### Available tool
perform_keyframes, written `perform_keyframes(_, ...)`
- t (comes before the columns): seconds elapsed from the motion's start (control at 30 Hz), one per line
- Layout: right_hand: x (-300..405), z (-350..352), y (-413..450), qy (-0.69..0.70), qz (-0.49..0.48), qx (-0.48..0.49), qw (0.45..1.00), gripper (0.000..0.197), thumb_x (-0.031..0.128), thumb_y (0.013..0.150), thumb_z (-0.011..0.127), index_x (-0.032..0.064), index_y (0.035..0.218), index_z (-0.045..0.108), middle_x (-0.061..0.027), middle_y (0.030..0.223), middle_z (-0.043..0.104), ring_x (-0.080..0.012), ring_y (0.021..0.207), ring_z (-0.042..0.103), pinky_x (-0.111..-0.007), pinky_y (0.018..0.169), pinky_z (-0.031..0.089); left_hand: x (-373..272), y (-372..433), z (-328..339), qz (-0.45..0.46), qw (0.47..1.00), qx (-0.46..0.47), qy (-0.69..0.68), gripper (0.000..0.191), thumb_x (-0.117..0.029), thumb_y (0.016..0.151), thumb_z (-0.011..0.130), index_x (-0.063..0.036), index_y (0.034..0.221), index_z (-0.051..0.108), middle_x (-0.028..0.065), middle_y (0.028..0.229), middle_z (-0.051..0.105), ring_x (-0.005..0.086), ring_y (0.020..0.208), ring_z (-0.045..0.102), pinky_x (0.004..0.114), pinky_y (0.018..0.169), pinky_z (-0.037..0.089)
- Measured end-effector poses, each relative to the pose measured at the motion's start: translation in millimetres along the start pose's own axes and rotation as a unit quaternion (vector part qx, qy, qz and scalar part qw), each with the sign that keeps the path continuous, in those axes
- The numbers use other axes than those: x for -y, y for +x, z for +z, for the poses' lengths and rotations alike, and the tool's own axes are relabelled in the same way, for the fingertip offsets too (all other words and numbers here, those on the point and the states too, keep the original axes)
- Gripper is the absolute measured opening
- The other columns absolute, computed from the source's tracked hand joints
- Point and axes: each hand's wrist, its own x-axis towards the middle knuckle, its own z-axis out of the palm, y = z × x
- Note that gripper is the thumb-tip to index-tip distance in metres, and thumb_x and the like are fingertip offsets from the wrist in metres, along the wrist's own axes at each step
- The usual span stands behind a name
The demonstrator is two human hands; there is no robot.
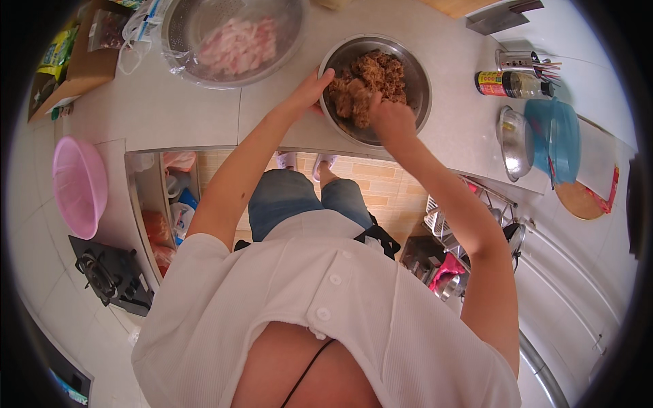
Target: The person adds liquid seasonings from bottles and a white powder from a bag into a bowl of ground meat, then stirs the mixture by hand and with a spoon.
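Observation:
A stainless steel bowl [419, 109] stands near the counter's front edge. It holds a brown, shredded-looking food mixture [380, 71]. My left hand [310, 91] grips the bowl's left rim, thumb on top and fingers at the outer side. My right hand [393, 120] reaches over the front rim with its fingers curled close to the mixture. A brownish clump by those fingers is blurred, and whether a utensil is in the hand cannot be made out. To the left, pale pink sliced raw meat [240, 43] lies in a perforated metal colander [291, 30] with clear plastic film around it.
A cardboard box [92, 56] of packets stands far left, above a pink basin [79, 186] and a gas stove [109, 275]. On the right are a cleaver [500, 20], a sauce bottle [512, 84], a small metal bowl [515, 143] and a blue plastic container [556, 137].

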Motion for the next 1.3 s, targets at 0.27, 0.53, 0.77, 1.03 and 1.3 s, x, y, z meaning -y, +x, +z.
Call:
perform_keyframes(0.27,-29,-30,-23,-0.051,-0.009,-0.004,0.999,0.008,0.008,0.074,0.055,0.0025,0.08,0.051,-0.0089,0.053,0.059,-0.022,0.054,0.063,-0.03,0.043,0.048,35,-22,41,0.004,0.99,-0.054,-0.129,0.049,-0.038,0.088,0.046,-0.0163,0.128,0.027,0.0104,0.112,0.05,0.0213,0.082,0.06,0.031,0.052,0.053)
perform_keyframes(0.53,-47,-38,-23,-0.027,0.01,-0.003,1.0,0.005,0.003,0.069,0.057,0.0048,0.067,0.054,-0.0095,0.056,0.059,-0.0229,0.056,0.062,-0.031,0.047,0.049,23,-25,22,-0.075,0.981,-0.061,-0.17,0.059,-0.042,0.088,0.045,-0.0153,0.131,0.014,0.0128,0.12,0.044,0.0264,0.086,0.061,0.037,0.061,0.056)
perform_keyframes(0.77,-46,-8,-21,-0.005,-0.021,0.124,0.992,0.009,0.004,0.071,0.055,0.0087,0.069,0.063,-0.0105,0.063,0.061,-0.0244,0.062,0.063,-0.033,0.05,0.049,25,-20,35,-0.02,0.983,-0.059,-0.171,0.048,-0.039,0.092,0.038,-0.0156,0.13,0.02,0.0103,0.117,0.048,0.0204,0.085,0.06,0.035,0.06,0.054)
perform_keyframes(1.03,-73,-4,2,-0.113,-0.058,0.167,0.978,0.012,0.006,0.072,0.057,0.0108,0.07,0.067,-0.0072,0.072,0.065,-0.0213,0.073,0.064,-0.03,0.059,0.051,38,-19,42,-0.037,0.979,-0.081,-0.182,0.043,-0.033,0.092,0.039,-0.0178,0.129,0.022,0.0109,0.114,0.049,0.0185,0.08,0.06,0.032,0.052,0.054)
perform_keyframes(1.3,-56,-1,-8,0.186,-0.082,0.373,0.905,0.026,0.012,0.082,0.046,-0.0025,0.066,0.06,-0.018,0.065,0.061,-0.0293,0.059,0.061,-0.038,0.052,0.049,44,-17,64,-0.028,0.951,-0.174,-0.255,0.045,-0.033,0.092,0.039,-0.0192,0.131,0.02,0.0114,0.113,0.047,0.0204,0.082,0.06,0.032,0.048,0.054)
